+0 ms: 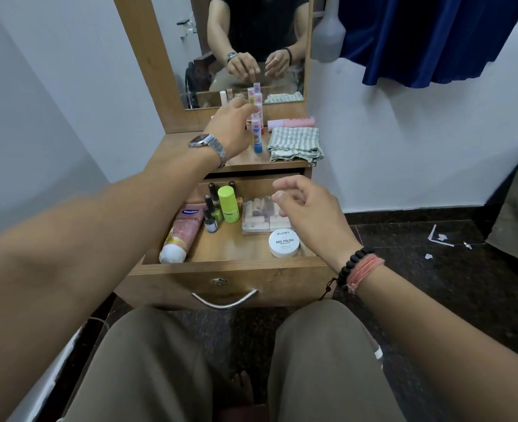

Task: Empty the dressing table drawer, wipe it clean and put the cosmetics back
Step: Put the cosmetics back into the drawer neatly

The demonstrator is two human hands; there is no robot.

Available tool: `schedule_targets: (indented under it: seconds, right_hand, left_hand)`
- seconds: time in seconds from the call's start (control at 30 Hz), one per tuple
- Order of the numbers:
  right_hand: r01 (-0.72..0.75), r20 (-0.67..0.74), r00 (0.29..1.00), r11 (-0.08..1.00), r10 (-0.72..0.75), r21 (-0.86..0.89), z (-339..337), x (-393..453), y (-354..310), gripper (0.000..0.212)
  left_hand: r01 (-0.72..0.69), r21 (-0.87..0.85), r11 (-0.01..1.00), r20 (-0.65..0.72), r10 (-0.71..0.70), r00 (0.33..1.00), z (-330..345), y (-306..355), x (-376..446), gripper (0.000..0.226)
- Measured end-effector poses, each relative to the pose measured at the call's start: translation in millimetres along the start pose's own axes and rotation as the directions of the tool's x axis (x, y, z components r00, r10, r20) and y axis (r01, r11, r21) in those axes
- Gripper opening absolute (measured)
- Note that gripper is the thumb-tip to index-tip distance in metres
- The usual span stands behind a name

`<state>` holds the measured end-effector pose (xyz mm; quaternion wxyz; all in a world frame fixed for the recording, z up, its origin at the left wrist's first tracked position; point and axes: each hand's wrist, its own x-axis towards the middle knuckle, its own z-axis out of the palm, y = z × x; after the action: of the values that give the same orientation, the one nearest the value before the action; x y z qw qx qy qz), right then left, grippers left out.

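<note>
The wooden drawer (172,277) of the dressing table stands pulled out. In it lie a pink Vaseline tube (182,231), a few nail polish bottles (211,215), a lime green bottle (228,205), a clear box of cosmetics (259,216) and a white nail polish remover jar (283,243). On the tabletop (175,147) stand several colourful lip balm tubes (257,134). My left hand (232,124) reaches to these tubes, fingertips at them; its back hides whether they pinch one. My right hand (308,210) hovers over the drawer's right side, fingers loosely curled, holding nothing.
A folded striped cloth (294,144) lies on the tabletop's right, a pink bottle (291,122) lying behind it. The mirror (251,41) rises behind. A spray bottle (327,35) and a blue curtain (434,41) hang at the right. My knees are under the drawer front.
</note>
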<state>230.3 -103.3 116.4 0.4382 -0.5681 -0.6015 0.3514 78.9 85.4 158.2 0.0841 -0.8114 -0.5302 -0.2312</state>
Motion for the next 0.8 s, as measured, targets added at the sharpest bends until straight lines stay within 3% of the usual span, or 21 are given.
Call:
schedule_targets:
  seconds: [0.17,0.6,0.8]
  right_hand:
    - [0.007,0.000,1.000,1.000,-0.007,-0.013,-2.0,-0.4,0.1,0.018]
    - [0.022,-0.032,0.999,0.999,-0.024,-0.047,-8.6,0.1,-3.5,0.020]
    - [0.031,-0.013,0.999,0.998,-0.031,-0.049,-4.4,-1.4,-3.6,0.019]
  left_hand:
    - [-0.004,0.064,0.998,0.120,-0.004,0.993,4.9,7.6,14.0,0.036]
    - [-0.038,-0.151,0.988,0.032,0.044,0.999,-22.0,6.8,-43.9,0.012]
    - [-0.063,-0.135,0.989,0.185,0.087,0.979,-19.2,-18.1,-113.2,0.011]
